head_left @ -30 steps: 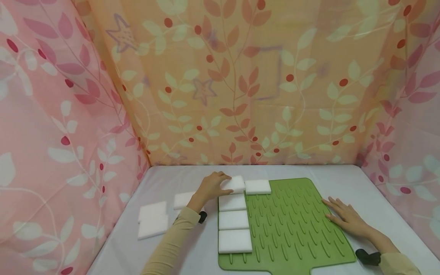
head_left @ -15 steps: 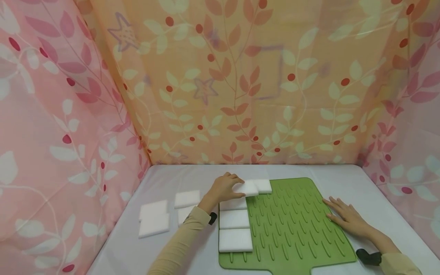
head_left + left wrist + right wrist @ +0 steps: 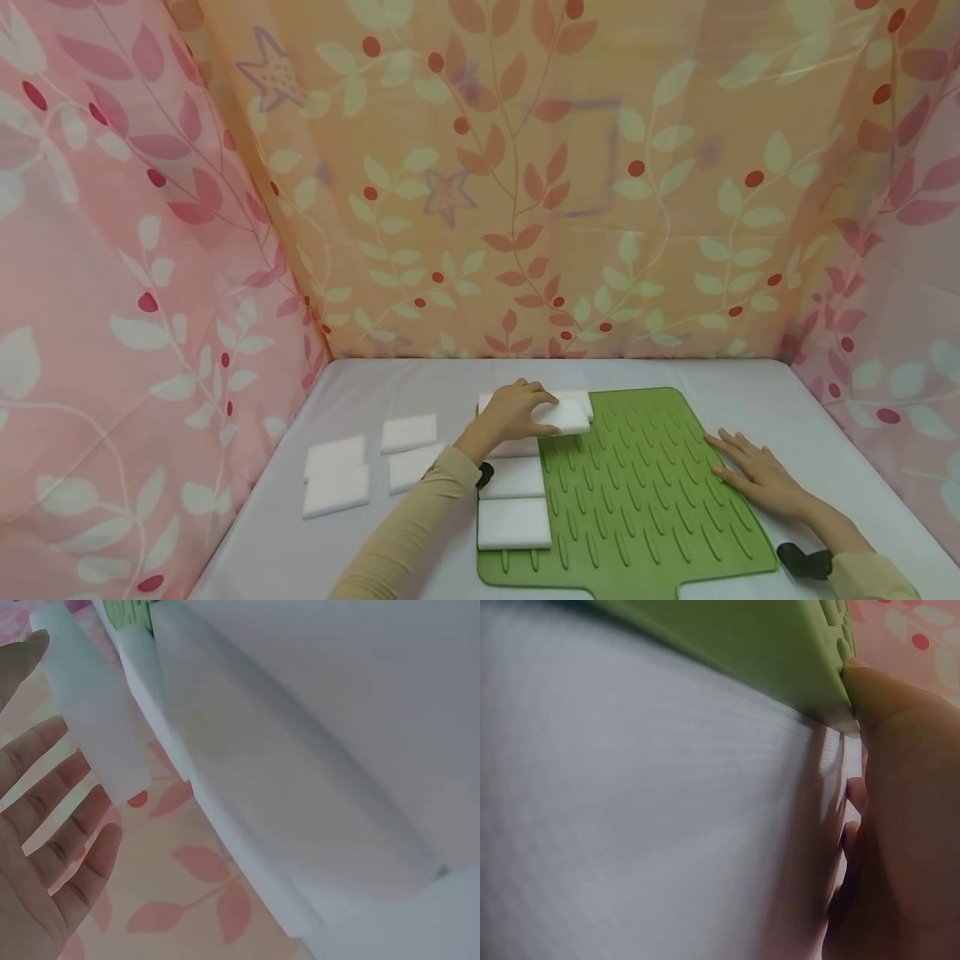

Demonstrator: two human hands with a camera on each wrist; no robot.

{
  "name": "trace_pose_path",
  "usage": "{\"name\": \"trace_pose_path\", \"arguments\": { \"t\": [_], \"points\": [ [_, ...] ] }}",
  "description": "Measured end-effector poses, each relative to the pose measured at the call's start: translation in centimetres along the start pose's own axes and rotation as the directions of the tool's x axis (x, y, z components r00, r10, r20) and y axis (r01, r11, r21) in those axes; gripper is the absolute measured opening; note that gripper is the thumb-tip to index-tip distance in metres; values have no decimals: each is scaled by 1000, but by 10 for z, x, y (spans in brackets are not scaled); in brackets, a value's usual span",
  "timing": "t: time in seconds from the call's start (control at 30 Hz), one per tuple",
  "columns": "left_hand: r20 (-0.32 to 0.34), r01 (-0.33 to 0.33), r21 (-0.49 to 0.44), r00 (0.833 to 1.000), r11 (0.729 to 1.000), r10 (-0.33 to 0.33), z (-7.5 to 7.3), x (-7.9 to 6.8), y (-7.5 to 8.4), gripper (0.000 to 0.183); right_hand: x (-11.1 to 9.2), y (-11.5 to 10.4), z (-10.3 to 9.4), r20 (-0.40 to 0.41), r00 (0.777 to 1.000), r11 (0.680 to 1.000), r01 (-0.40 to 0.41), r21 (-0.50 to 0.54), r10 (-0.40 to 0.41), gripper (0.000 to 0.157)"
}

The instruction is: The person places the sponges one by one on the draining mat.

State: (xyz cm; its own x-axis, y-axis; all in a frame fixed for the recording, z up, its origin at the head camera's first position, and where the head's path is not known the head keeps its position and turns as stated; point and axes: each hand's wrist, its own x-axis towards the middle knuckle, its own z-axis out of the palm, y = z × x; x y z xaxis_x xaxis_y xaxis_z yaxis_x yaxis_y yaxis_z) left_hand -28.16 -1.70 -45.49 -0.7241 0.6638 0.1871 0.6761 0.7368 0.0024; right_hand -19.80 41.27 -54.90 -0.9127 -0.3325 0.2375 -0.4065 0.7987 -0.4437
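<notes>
My left hand (image 3: 513, 410) pinches a white sponge block (image 3: 567, 418) between thumb and fingers. The block is over the far edge of a green silicone mat (image 3: 637, 492), partly in front of another white block (image 3: 579, 398) there. In the left wrist view the held block (image 3: 94, 712) spans from thumb to fingers. Down the mat's left side runs a column of white blocks, the nearest block (image 3: 514, 523) fully visible and the farther ones partly hidden by the left hand. My right hand (image 3: 761, 477) rests, fingers extended, at the mat's right edge; its thumb touches the rim.
Left of the mat, several loose white blocks lie on the white tabletop (image 3: 262, 533), among them one block (image 3: 408, 433) and an overlapping pair with its nearer block (image 3: 337, 490) in front. Patterned curtains (image 3: 450, 275) enclose the table's back and sides.
The left hand has carried its sponge block rightward along the mat's far edge, from the left corner to the second block. The right hand stays put.
</notes>
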Motion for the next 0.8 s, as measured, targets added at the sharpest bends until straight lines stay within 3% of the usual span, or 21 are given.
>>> {"name": "trace_pose_path", "arguments": {
  "t": [0.4, 0.8],
  "points": [
    [51, -39, 23, 998, 999, 38, 8, 12, 16, 56, 0, 0, 0, 1, 1000, 1000, -6, -1, 6, 55],
    [90, -34, 76, 996, 997, 27, 22, 19, 22, 57, 0, 1, 1, 2, 1000, 1000, 1, -5, -1, 55]
  ]
}}
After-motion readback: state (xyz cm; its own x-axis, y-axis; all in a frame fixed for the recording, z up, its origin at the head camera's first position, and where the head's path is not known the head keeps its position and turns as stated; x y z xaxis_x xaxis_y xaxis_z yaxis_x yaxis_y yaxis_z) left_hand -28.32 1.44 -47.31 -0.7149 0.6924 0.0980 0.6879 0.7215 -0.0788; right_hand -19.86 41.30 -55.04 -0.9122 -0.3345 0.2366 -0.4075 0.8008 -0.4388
